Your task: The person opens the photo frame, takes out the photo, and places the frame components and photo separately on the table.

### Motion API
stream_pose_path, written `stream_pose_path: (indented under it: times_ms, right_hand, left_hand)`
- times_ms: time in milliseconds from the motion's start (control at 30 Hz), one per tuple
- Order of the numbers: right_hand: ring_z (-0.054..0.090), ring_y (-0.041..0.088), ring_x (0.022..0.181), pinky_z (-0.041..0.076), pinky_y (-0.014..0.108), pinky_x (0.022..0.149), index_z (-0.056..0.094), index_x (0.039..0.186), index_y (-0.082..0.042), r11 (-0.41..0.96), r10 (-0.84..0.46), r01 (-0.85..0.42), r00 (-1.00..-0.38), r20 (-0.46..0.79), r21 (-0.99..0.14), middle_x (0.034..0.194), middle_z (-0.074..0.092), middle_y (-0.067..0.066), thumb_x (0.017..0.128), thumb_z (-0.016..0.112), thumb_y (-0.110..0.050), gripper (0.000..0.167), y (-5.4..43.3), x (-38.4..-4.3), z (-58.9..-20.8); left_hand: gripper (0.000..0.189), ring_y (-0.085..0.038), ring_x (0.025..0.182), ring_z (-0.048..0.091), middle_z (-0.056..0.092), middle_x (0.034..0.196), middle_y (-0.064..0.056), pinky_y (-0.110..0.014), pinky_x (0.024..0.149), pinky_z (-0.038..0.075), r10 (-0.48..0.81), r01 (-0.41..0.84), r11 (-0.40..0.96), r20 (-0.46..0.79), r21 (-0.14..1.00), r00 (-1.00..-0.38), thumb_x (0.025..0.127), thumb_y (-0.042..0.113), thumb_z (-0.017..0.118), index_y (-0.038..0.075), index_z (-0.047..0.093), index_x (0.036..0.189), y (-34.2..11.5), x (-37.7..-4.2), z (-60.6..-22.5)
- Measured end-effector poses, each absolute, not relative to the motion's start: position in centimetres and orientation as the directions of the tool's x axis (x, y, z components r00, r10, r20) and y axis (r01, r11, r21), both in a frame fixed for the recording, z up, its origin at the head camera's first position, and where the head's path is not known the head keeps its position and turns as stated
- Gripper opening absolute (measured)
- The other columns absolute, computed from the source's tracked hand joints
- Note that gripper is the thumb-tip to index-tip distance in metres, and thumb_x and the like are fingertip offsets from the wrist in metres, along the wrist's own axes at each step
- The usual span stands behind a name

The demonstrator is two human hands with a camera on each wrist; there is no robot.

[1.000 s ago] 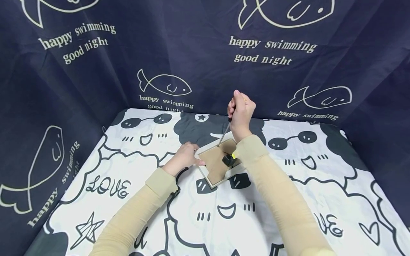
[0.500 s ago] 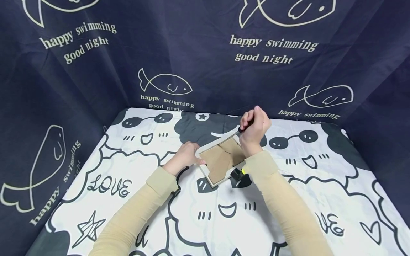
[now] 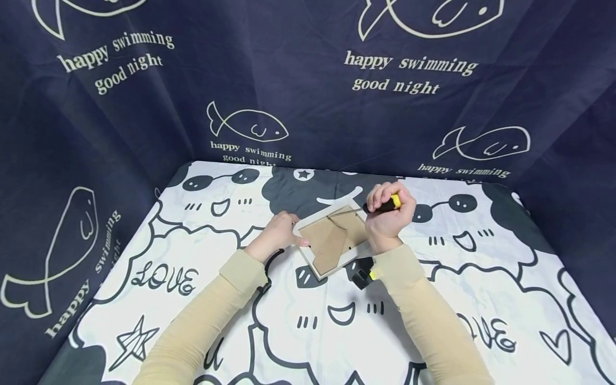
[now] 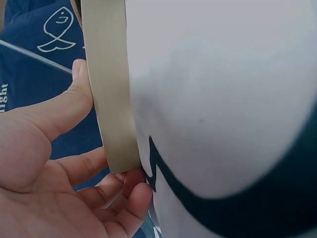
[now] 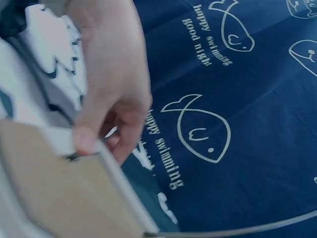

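- A picture frame (image 3: pixel 332 235) is on the worktop (image 3: pixel 183 321), between the two hands, its back facing up and one corner toward the person.
- The frame has a pale rim, a brown backing board (image 3: pixel 314 233) and a stand flap (image 3: pixel 329 253) on the board.
- The left hand (image 3: pixel 276 236) holds the frame's left corner. Its grip is closed round the rim: thumb on top, fingers along the outer side and partly beneath, as the left wrist view shows.
- The right hand (image 3: pixel 393 220) holds a screwdriver (image 3: pixel 383 207). Its grip is wrapped snugly round the black handle, and the handle's yellow end sticks out beyond the hand.
- The screwdriver's thin shaft slants over the board, tip at the far inner edge near a small dark tab; whether it presses there I cannot tell.
- A black box (image 3: pixel 361 274) is just below the right wrist.
- Beige sleeves cover both forearms; a cartoon cloth covers the worktop.
- A dark blue curtain (image 3: pixel 317 123) with fish drawings hangs behind.
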State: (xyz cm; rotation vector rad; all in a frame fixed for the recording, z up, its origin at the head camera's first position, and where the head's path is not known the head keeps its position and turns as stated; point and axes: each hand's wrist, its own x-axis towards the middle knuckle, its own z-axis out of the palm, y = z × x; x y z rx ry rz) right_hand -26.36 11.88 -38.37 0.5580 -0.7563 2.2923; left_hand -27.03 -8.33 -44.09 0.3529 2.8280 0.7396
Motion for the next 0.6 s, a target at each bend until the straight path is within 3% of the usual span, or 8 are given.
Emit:
stream_pose_path:
  times_ms: [167, 400, 600]
  right_hand:
    - [0.026, 0.012, 0.036, 0.018, 0.021, 0.036, 0.030, 0.052, -0.005, -0.633, 0.442, -0.693, -0.689, 0.575, -0.345, 0.042, 0.034, 0.001, 0.075, 0.045, -0.022, 0.032, 12.6, -25.3, -39.4]
    - [0.027, 0.012, 0.038, 0.019, 0.022, 0.036, 0.033, 0.053, -0.007, -0.606, 0.345, -0.694, -0.670, 0.658, -0.388, 0.044, 0.034, 0.000, 0.079, 0.044, -0.024, 0.033, 12.6, -25.3, -39.8]
    - [0.026, 0.012, 0.037, 0.017, 0.022, 0.036, 0.037, 0.056, -0.010, -0.616, 0.259, -0.642, -0.713, 0.652, -0.457, 0.044, 0.034, 0.000, 0.083, 0.040, -0.025, 0.031, 12.8, -26.0, -39.2]
  left_hand:
    - [0.073, -0.036, 0.118, 0.049, 0.056, 0.123, -0.023, -0.042, 0.104, 0.038, 0.275, 0.174, 0.844, -0.132, 0.507, -0.952, 0.067, 0.035, 0.084, -0.005, 0.058, 0.122, -8.3, -27.0, -44.0]
    - [0.074, -0.037, 0.120, 0.048, 0.055, 0.124, -0.024, -0.043, 0.104, 0.037, 0.272, 0.164, 0.840, -0.141, 0.518, -0.952, 0.068, 0.035, 0.084, -0.005, 0.057, 0.123, -8.3, -27.0, -43.9]
    - [0.072, -0.038, 0.119, 0.049, 0.056, 0.123, -0.024, -0.043, 0.103, 0.038, 0.281, 0.176, 0.837, -0.130, 0.518, -0.951, 0.068, 0.034, 0.084, -0.006, 0.058, 0.122, -8.3, -27.0, -43.9]
